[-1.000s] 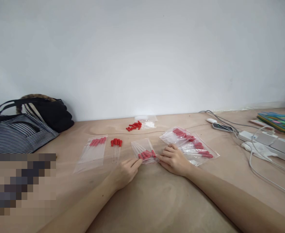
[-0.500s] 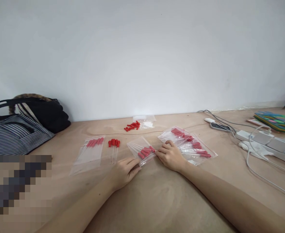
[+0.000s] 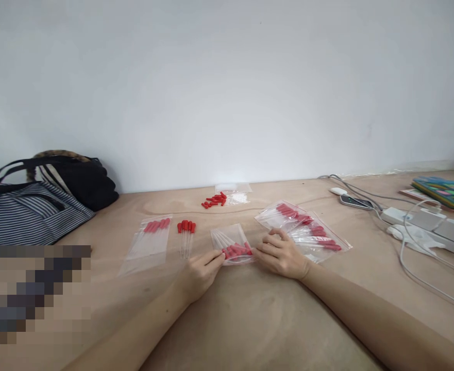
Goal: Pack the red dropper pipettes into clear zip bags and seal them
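A clear zip bag (image 3: 231,236) with several red-bulbed droppers in it lies on the table, its mouth toward me. My left hand (image 3: 202,273) pinches the left corner of that mouth. At the right corner, my right hand (image 3: 281,255) grips the bag between thumb and fingers. Left of the bag are several loose droppers (image 3: 187,228) with red bulbs and clear tubes. Farther left, red-bulbed droppers rest on another clear bag (image 3: 144,252). Beyond my right hand, filled dropper bags (image 3: 304,226) overlap in a pile.
At the back lie loose red bulbs (image 3: 214,200) beside clear tubes (image 3: 237,198) and a plastic bag. A striped bag (image 3: 37,211) stands at the left. On the right are a small dark device (image 3: 355,202), a power strip (image 3: 427,224) with white cables, and colourful flat items (image 3: 443,191).
The dropper bag has turned so its mouth faces me, and it bows slightly apart. My left hand has moved up to grip its corner. The view has shifted slightly.
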Tool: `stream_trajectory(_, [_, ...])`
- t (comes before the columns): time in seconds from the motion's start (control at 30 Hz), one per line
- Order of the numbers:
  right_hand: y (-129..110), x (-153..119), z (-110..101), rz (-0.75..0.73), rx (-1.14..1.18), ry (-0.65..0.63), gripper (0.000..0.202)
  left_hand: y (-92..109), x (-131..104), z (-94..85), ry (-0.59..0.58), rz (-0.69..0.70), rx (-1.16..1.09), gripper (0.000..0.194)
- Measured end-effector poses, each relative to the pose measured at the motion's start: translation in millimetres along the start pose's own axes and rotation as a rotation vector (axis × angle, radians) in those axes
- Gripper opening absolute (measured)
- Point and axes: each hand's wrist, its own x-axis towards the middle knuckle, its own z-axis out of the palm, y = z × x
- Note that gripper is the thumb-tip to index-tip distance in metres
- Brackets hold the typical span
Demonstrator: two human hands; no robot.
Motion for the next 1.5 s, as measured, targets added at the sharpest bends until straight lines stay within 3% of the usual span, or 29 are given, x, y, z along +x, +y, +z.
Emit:
stream_trajectory(0.33, [-2.4, -0.5, 1.3, -0.02, -0.042, 0.115, 0.01, -2.3, -0.5, -2.0, 0.033, -0.004, -0.023, 0.022])
stream_trajectory(0.6, [-6.2, -5.4, 4.3, -0.03, -0.057, 0.09, 0.009, -9.3, -8.0, -6.9, 0.079, 0.144, 0.06, 0.019])
stream_trajectory(0.97, [-7.5, 4.4, 5.2, 0.07, -0.054, 0.106, 0.009, -8.0, -3.2, -6.1, 0.106, 0.124, 0.023, 0.02])
stream_trajectory(1.2, [-12.9, 6.2, 7.4, 0.055, -0.053, 0.096, 0.009, -5.7, 2.3, -2.4, 0.099, 0.075, 0.016, 0.015])
stream_trajectory(1.5, [-18.9, 9.9, 8.0, 0.119, -0.044, 0.151, 0.009, -5.5, 2.0, 0.1, 0.098, 0.111, -0.003, 0.018])
